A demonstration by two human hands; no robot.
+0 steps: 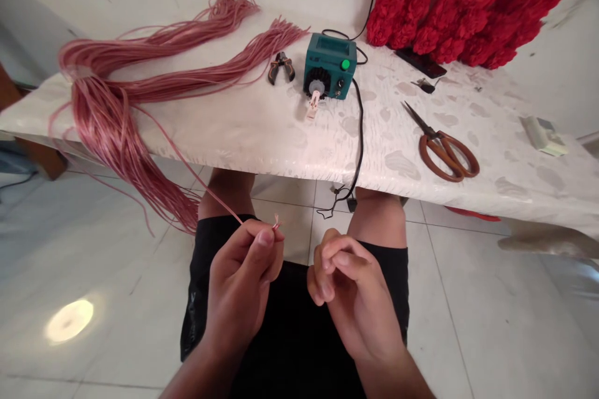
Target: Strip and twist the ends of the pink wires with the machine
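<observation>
My left hand (241, 280) pinches a thin pink cord (208, 188) between thumb and fingers, and the cord's frayed tip (276, 222) pokes out above them. That cord runs up to a large bundle of glossy pink strands (110, 131) draped over the table edge. My right hand (353, 296) is beside the left, over my lap, with its fingers curled together. Nothing shows in its fingers, and it touches neither the cord nor my left hand.
On the white patterned table (262, 143) stand a teal box device (330, 65) with a black cable (359, 137), pliers (281, 67) and brown-handled scissors (444, 153). Red fluffy bunches (449, 12) lie at the back right. A tiled floor lies below.
</observation>
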